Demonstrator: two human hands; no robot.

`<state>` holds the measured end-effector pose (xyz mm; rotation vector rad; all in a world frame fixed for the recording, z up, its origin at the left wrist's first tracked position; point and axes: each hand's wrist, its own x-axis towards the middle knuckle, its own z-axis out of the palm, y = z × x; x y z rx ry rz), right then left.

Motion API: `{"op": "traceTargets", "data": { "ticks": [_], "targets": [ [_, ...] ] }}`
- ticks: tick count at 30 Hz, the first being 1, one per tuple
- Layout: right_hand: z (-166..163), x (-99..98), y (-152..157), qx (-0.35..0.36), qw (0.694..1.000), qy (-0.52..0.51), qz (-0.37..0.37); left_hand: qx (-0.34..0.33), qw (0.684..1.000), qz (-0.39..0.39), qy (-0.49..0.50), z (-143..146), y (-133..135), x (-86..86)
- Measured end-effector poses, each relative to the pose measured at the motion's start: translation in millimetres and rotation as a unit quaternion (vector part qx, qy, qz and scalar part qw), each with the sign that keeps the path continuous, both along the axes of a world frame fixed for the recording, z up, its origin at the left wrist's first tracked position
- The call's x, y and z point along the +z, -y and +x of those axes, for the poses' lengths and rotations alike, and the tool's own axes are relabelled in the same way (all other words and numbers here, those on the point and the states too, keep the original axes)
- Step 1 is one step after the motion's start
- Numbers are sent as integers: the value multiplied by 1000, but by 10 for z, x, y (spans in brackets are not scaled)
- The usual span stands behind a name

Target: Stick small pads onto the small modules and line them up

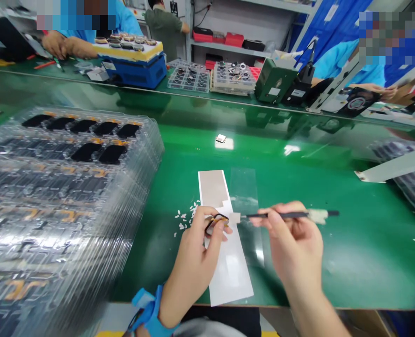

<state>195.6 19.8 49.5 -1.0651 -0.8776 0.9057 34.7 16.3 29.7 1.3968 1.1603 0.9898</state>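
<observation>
My left hand (196,255) pinches a small black part with an orange flex strip (215,222) between thumb and fingers, above a long white backing strip (228,262). My right hand (293,238) grips black tweezers (280,216) wrapped with white tape near the back end. The tweezer tips hold a small pale square sticker (234,217) right beside the black part. Tiny white scraps (184,220) lie on the green mat to the left of the strip. A blue wrist strap (147,311) is on my left wrist.
A tall stack of clear plastic trays (60,196) with black parts fills the left. A clear film (244,187) lies by the strip, a small square part (221,138) farther back. Other people, a blue box (133,63), trays (233,75) and a green device (275,82) line the far side.
</observation>
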Motion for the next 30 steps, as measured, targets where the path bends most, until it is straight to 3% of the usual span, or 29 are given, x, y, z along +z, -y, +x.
{"op": "traceTargets", "data": {
  "ticks": [4, 10, 18, 30],
  "targets": [
    [-289, -128, 282, -44, 998, 5, 43, -33, 974, -114, 194, -11, 102, 73],
    [-472, -260, 346, -45, 997, -8, 55, -13, 942, -130, 310, 62, 161, -23],
    [-402, -350, 377, -42, 997, 59, 32, 0, 945, -120, 305, 115, 177, -81],
    [-407, -321, 364, -28, 998, 27, 42, 12, 957, -117, 266, 118, 236, -46]
  ]
}}
